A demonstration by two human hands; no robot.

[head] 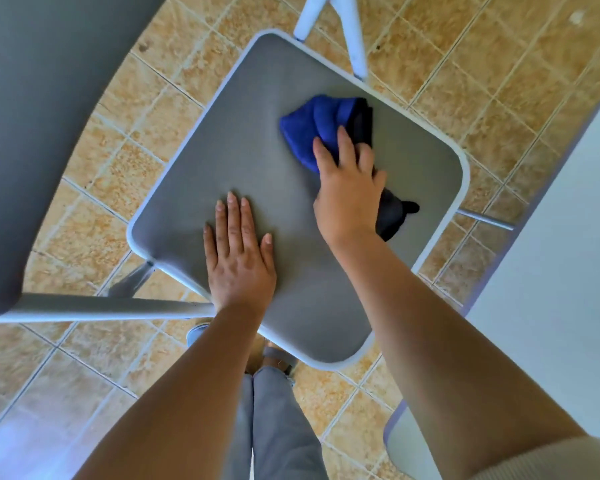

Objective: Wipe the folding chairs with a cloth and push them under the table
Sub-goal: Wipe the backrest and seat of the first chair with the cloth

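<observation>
While the right grip (pixel 347 192) presses it down, cloth (pixel 310 133): bunched, blue with a dark tail, lying on the chair seat (pixel 243 140) close to its far edge, toward the corner nearest the table (pixel 551 271).
Right grip: fingers curled over the cloth, grasping it against the seat.
Left grip (pixel 239 252): released, flat with straight fingers on the seat by the edge nearest the person, well apart from the cloth; probably bracing the chair.
Cloth axis: roughly along the seat's far edge, blue end away from the table, dark tail toward it.
Key relation: most of the bare seat lies from the cloth toward the backrest (pixel 49 116) and toward the person, so the next strokes should sweep that way; the left grip sits in that path.
Nearer hand: the right, already on the cloth.
Table side: the seat's front edge faces the table; the push under it is not yet done.
</observation>
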